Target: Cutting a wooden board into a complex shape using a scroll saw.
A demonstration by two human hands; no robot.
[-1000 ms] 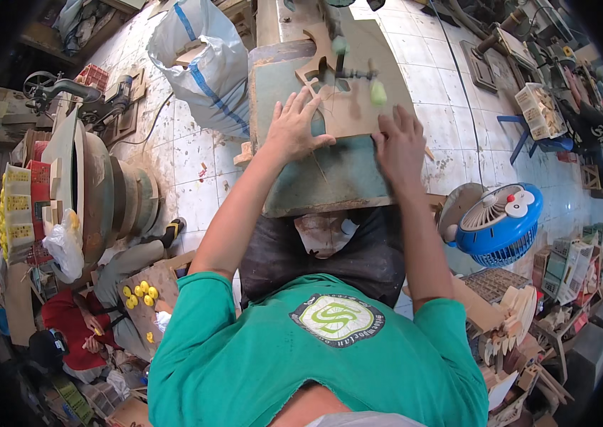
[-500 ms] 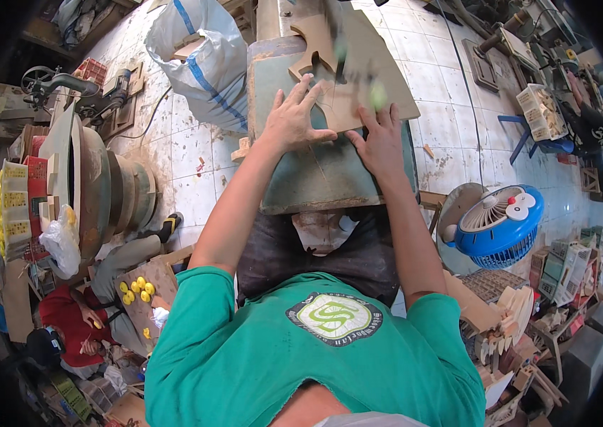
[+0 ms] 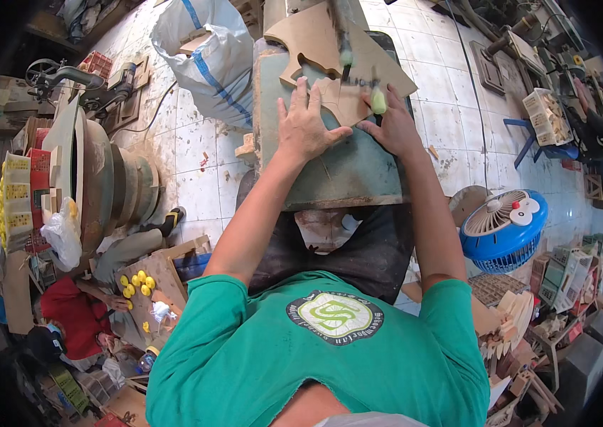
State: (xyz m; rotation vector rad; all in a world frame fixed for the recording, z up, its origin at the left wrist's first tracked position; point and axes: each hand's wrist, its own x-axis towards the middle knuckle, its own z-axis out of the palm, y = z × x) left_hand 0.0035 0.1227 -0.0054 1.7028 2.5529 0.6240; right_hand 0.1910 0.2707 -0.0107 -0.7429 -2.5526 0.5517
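I keep my left hand [image 3: 306, 122] spread flat and my right hand [image 3: 392, 128] pressing the brown board [image 3: 330, 43], fingers clear of the blade [image 3: 345, 60].

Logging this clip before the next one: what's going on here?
A person in a green shirt presses both hands on a flat wooden board lying on a green machine table. The left hand lies flat with fingers spread on the board's near edge; the right hand presses beside it. The board has curved cutouts, and a thin vertical blade stands in one of them. A blue fan sits on the floor to the right. Another person sits low at left.
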